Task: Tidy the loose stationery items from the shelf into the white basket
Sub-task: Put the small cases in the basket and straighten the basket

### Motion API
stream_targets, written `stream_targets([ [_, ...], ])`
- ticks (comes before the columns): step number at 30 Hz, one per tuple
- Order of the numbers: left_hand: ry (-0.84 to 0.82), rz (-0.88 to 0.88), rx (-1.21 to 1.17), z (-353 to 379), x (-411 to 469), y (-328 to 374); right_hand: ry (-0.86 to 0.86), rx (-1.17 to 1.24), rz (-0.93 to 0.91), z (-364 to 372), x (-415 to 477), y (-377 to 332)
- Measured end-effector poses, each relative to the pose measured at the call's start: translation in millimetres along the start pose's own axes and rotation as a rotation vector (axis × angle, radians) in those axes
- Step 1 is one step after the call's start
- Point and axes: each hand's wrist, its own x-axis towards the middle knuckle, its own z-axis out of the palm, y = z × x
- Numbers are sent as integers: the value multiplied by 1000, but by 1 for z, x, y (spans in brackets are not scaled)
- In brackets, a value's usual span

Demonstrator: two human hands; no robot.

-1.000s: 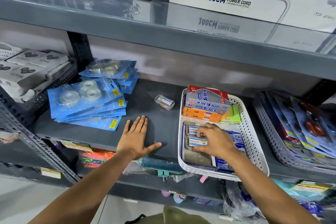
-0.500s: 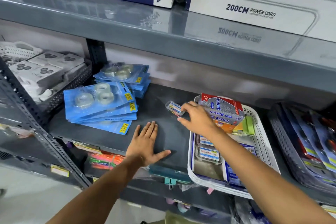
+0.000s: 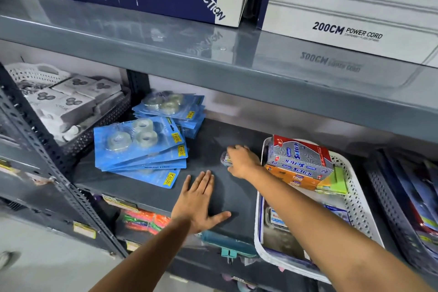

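My right hand (image 3: 241, 161) has its fingers clamped on the small clear box (image 3: 224, 158); left hand (image 3: 199, 201) lies flat, fingers spread, on the shelf (image 3: 227, 192). Next: lift it into the white basket (image 3: 355, 208).

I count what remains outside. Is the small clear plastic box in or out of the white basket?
Out. The small clear plastic box lies on the grey shelf, left of the white basket, under the right hand.

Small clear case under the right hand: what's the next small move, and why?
Probably lift the small clear case and carry it right, into the white basket. The right hand covers it on the shelf, fingers curled round it, just left of the basket.
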Motion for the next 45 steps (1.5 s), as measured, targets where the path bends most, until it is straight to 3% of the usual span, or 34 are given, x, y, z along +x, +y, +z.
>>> stream_targets([
  [5, -12, -2, 11, 2, 1, 1, -17, 56, -21, -2, -3, 3],
  [11, 24, -8, 7, 4, 0, -1, 23, 515, -81, -21, -22, -10],
  [13, 32, -2, 13, 3, 0, -1, -85, 790, -108, -34, -36, -22],
  [16, 108, 29, 16, 3, -1, -1, -388, 1279, -61, -55, -59, -38],
  [19, 193, 42, 15, 5, -3, 1, -642, 1481, -85, -72, -76, -41],
  [23, 160, 44, 30, 1, -5, 1, -784, 1536, -141, -91, -96, -37],
  [30, 91, 16, 54, 4, -3, 0, -731, 1581, -163, -91, -117, -19],
  [34, 62, -4, 21, 10, 0, -2, -809, 1454, -244, -89, -132, 5],
  [39, 39, -15, 50, 10, 0, 0, -806, 1246, -130, -82, -152, 47],
  [45, 18, -33, 34, 9, -1, 1, -789, 1109, 170, -62, -170, 85],
])
